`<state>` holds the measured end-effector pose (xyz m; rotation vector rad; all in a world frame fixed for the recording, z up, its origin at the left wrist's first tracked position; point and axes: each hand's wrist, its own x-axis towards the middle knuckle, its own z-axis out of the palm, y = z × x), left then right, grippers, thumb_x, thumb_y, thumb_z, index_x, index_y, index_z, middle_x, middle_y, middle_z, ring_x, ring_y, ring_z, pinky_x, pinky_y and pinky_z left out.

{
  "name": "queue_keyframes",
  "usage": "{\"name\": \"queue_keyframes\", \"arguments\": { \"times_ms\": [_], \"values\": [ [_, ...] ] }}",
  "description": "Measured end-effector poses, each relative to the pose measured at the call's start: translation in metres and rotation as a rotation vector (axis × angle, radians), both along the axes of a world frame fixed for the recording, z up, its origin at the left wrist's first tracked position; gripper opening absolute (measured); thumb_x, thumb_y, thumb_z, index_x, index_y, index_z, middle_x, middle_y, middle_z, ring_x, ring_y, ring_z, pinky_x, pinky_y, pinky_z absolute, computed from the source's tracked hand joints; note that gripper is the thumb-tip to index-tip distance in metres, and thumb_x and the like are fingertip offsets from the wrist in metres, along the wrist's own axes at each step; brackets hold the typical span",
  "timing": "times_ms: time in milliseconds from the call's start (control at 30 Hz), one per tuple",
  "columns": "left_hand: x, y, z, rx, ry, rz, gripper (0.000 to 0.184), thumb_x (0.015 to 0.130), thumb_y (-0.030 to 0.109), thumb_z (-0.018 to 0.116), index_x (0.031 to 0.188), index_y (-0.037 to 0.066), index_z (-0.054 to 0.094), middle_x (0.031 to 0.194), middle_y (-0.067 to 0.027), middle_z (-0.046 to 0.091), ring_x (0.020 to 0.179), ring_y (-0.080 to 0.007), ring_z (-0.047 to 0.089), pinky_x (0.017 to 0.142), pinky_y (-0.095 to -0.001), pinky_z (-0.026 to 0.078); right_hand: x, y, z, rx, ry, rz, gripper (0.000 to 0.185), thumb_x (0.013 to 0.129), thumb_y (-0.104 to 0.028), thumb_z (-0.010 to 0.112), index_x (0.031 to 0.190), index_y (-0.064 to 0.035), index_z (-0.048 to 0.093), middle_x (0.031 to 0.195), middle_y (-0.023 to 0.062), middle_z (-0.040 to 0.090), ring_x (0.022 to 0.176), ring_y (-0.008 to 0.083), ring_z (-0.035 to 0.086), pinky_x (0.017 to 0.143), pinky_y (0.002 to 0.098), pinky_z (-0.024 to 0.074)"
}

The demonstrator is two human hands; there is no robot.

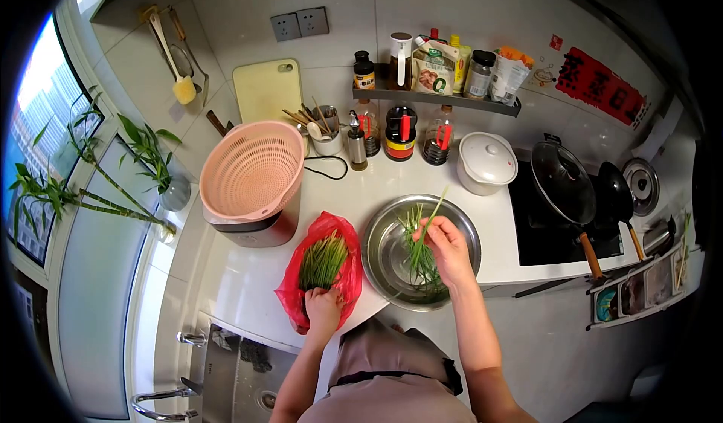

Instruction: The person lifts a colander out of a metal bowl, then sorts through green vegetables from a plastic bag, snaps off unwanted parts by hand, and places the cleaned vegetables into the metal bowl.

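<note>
A red plastic bag (352, 278) lies open on the white counter, with a bundle of thin green stalks (324, 261) inside. My left hand (323, 308) is closed at the lower end of that bundle, in the bag's mouth. To the right is a steel bowl (380, 253) with loose green stalks (423, 263) in it. Above the bowl's right side, my right hand (444, 248) pinches a few green stalks (434, 213) that stick up past the fingertips.
A pink colander (252, 171) rests on an appliance at the left. The sink (248, 378) is at the lower left. Behind the bowl stand bottles and a white lidded pot (487, 163). A lidded wok (563, 182) sits on the black stove at the right.
</note>
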<state>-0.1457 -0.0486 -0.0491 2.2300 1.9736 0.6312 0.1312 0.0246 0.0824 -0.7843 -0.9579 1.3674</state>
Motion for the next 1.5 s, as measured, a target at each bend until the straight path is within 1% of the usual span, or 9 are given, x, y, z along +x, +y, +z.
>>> {"name": "queue_keyframes", "arguments": {
  "times_ms": [100, 200, 267, 367, 467, 667, 933, 1233, 1500],
  "values": [
    [0.003, 0.003, 0.011, -0.116, -0.034, 0.019, 0.015, 0.071, 0.018, 0.073, 0.081, 0.009, 0.069, 0.074, -0.0105, 0.065, 0.083, -0.0298, 0.061, 0.084, -0.0427, 0.042, -0.001, -0.004, 0.003, -0.018, 0.055, 0.034, 0.018, 0.097, -0.015, 0.052, 0.108, -0.0028, 0.059, 0.092, 0.0050, 0.062, 0.086, 0.0151, 0.059, 0.081, 0.0301, 0.0464],
    [0.002, 0.005, 0.011, 0.148, 0.022, -0.064, 0.026, 0.070, 0.021, 0.075, 0.092, 0.011, 0.069, 0.072, -0.0073, 0.066, 0.093, -0.0286, 0.061, 0.088, -0.0419, 0.042, -0.002, -0.007, 0.005, -0.025, 0.069, 0.050, 0.018, 0.097, -0.015, 0.051, 0.107, -0.0027, 0.059, 0.089, 0.0046, 0.061, 0.084, 0.0148, 0.059, 0.080, 0.0302, 0.0462],
    [0.002, 0.003, 0.014, -0.031, -0.023, -0.105, 0.034, 0.073, 0.019, 0.071, 0.105, 0.008, 0.065, 0.091, -0.0123, 0.068, 0.106, -0.0317, 0.057, 0.097, -0.0430, 0.038, -0.003, -0.007, 0.004, -0.018, 0.069, 0.056, 0.017, 0.097, -0.015, 0.051, 0.107, -0.0027, 0.059, 0.088, 0.0046, 0.061, 0.084, 0.0146, 0.058, 0.079, 0.0301, 0.0460],
    [-0.011, 0.013, -0.013, -0.254, -0.114, -0.121, 0.040, 0.076, 0.017, 0.069, 0.114, 0.008, 0.061, 0.095, -0.0111, 0.067, 0.111, -0.0304, 0.054, 0.098, -0.0430, 0.037, -0.005, -0.009, 0.003, 0.003, 0.054, 0.073, 0.021, 0.099, -0.016, 0.049, 0.110, -0.0002, 0.059, 0.085, 0.0048, 0.060, 0.082, 0.0137, 0.057, 0.080, 0.0280, 0.0446],
    [0.011, 0.016, 0.048, 0.113, -0.203, -0.165, 0.030, 0.081, 0.015, 0.066, 0.110, 0.006, 0.063, 0.096, -0.0111, 0.066, 0.101, -0.0304, 0.058, 0.095, -0.0437, 0.039, -0.011, -0.014, 0.008, -0.024, 0.091, 0.149, 0.021, 0.099, -0.016, 0.049, 0.108, 0.0001, 0.059, 0.079, 0.0026, 0.055, 0.076, 0.0120, 0.052, 0.077, 0.0266, 0.0435],
    [0.047, 0.033, 0.164, 0.009, -0.701, -0.204, 0.022, 0.091, 0.008, 0.056, 0.111, 0.002, 0.063, 0.096, -0.0124, 0.066, 0.093, -0.0247, 0.061, 0.087, -0.0331, 0.045, -0.033, -0.029, 0.017, -0.113, 0.008, 0.393, 0.024, 0.099, -0.020, 0.047, 0.105, 0.0001, 0.058, 0.075, 0.0006, 0.051, 0.072, 0.0106, 0.048, 0.071, 0.0238, 0.0407],
    [0.064, 0.038, 0.165, -0.242, -1.251, -0.249, 0.013, 0.095, 0.005, 0.054, 0.101, -0.003, 0.063, 0.090, -0.0034, 0.063, 0.087, -0.0087, 0.056, 0.082, -0.0231, 0.044, -0.039, -0.037, 0.017, -0.189, 0.033, 0.434, 0.023, 0.100, -0.019, 0.046, 0.106, -0.0009, 0.058, 0.077, 0.0023, 0.055, 0.067, 0.0089, 0.050, 0.064, 0.0233, 0.0421],
    [0.063, 0.033, 0.159, -0.155, -1.194, -0.178, 0.011, 0.095, 0.008, 0.055, 0.092, -0.001, 0.060, 0.083, -0.0022, 0.061, 0.081, -0.0082, 0.055, 0.076, -0.0229, 0.044, -0.043, -0.042, 0.016, -0.118, -0.159, 0.296, 0.009, 0.096, -0.012, 0.056, 0.095, -0.0027, 0.057, 0.066, 0.0019, 0.059, 0.052, 0.0051, 0.048, 0.048, 0.0188, 0.0366],
    [0.064, 0.032, 0.160, -0.149, -1.247, -0.134, 0.010, 0.093, 0.007, 0.058, 0.094, -0.002, 0.061, 0.085, -0.0033, 0.062, 0.083, -0.0085, 0.056, 0.078, -0.0230, 0.044, -0.043, -0.044, 0.016, -0.102, -0.179, 0.278, 0.010, 0.096, -0.013, 0.057, 0.094, -0.0031, 0.058, 0.066, 0.0018, 0.059, 0.054, 0.0046, 0.049, 0.049, 0.0188, 0.0369]
  ]
}}
